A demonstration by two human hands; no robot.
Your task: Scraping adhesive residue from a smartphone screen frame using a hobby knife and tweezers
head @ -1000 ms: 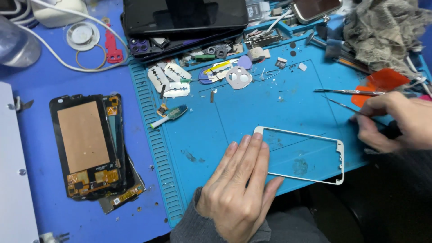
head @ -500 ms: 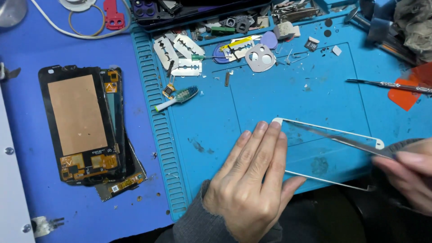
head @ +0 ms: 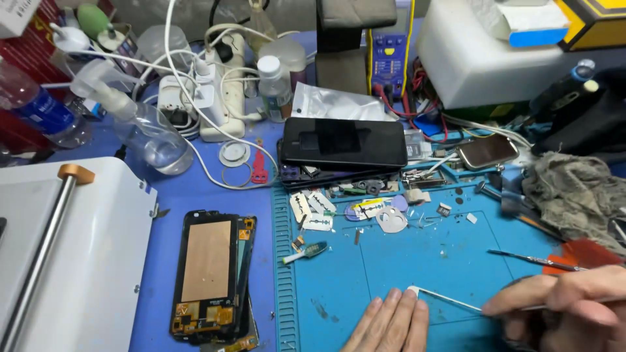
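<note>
Both hands sat at the bottom edge of the view. Left hand [head: 391,322] lay flat with fingers together, pressing down on the corner of a thin white phone frame [head: 447,299] that rested on the blue work mat [head: 417,261]. Right hand [head: 564,303] was curled, fingers pinched around a slim metal tool whose tip I cannot make out, just beside the frame's upper edge. Near the right hand lay a thin metal pick [head: 531,260] and a red scrap [head: 583,254]. To the left, off the mat, an opened phone [head: 207,274] showed its copper-coloured back. Farther up, razor blades [head: 310,210] and small parts were scattered. Beyond them a stack of dark phones [head: 343,145] lay on the counter, with a spray bottle [head: 140,124] and power strip [head: 218,91] behind.
</note>
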